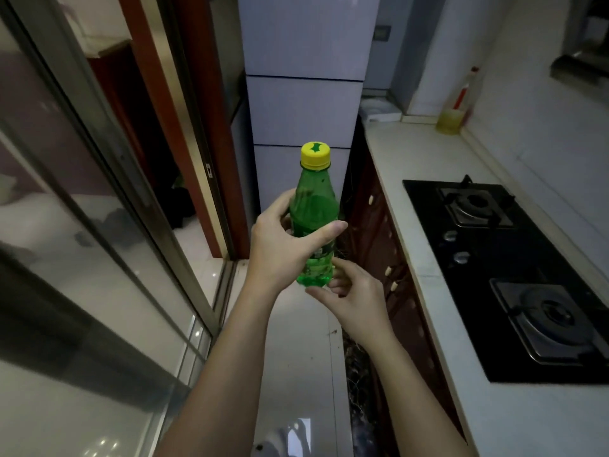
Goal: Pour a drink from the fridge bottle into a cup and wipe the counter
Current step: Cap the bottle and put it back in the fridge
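Item 1: green bottle point(313, 206), yellow cap point(315, 155) on, upright, held mid-air at the centre of my view, in front of the fridge point(303, 77) at 12.
L hand point(283, 245) wraps its middle.
R hand point(352, 291) pinches its base from 5.
I see both hands close together.
Counter point(412, 179) at 3 w/ gas hob point(527, 275).
Oil bottle point(456, 107) at 1.
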Available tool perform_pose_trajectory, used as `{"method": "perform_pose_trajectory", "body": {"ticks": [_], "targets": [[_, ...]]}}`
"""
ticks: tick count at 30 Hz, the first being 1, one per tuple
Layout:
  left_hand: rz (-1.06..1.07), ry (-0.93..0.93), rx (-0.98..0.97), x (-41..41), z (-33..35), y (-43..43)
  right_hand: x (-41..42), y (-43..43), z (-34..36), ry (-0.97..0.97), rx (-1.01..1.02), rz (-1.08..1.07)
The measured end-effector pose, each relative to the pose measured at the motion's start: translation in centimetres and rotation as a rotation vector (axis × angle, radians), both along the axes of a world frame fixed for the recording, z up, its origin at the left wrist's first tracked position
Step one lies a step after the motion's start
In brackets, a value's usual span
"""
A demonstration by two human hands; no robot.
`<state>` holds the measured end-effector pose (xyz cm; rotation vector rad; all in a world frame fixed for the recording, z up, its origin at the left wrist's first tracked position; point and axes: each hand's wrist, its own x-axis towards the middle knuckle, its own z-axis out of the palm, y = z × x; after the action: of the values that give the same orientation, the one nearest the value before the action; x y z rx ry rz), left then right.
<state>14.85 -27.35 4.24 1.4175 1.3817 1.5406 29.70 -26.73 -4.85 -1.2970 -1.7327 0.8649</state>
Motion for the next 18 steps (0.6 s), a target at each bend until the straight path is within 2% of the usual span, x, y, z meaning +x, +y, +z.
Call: {"method": "perform_pose_trajectory", "body": {"ticks": [7,18], "targets": [[-0.022,0.037,-0.008,-5.7,-0.2,6.7,-6.1,6.3,-0.5,0.006,0.035,0.008],[0.003,0.028,-0.035,-9.6,-1.4,17.9,-9.9,18.7,-2.4,-0.016,0.042,0.068]]}}
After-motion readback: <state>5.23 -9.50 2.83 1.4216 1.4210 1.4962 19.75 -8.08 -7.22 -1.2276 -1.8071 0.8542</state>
